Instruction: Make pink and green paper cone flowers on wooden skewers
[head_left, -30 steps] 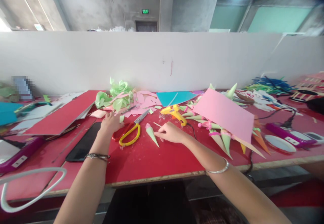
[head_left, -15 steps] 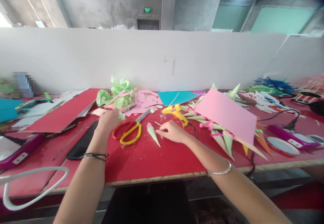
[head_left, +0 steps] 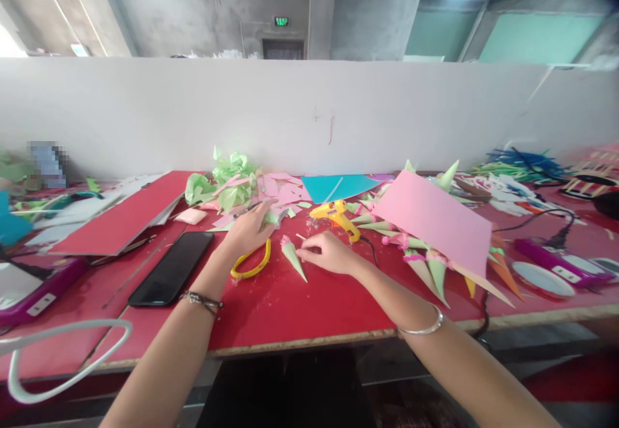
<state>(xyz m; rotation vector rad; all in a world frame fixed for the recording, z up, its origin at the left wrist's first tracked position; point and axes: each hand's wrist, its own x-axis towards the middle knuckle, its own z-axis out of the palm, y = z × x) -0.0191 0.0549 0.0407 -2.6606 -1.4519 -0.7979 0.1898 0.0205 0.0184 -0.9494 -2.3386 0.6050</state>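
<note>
My left hand [head_left: 252,227] reaches over the scissors, fingers curled down around a crumpled bit of pale green paper [head_left: 273,218]. Beneath it, the scissors' yellow handle [head_left: 251,267] shows; the red handle and blades are mostly hidden. My right hand [head_left: 329,252] rests on the red table with its fingers pinched, and a short pale stick [head_left: 300,236] sticks out from them. Just left of those fingertips lies a small light green paper cone [head_left: 294,260] with a pink top, its point towards me. Behind the right hand lies a yellow glue gun [head_left: 336,215].
A black phone [head_left: 171,270] lies left of my left arm. A pink sheet [head_left: 435,222] leans over several finished cones [head_left: 438,273] at right. Green tissue [head_left: 235,170] and pink scraps [head_left: 283,193] sit behind. Purple power strips [head_left: 556,263] flank the space.
My left hand has moved right, from beside the pale pink piece to over the scissors, uncovering the phone. My right hand stays nearly still beside the cone.
</note>
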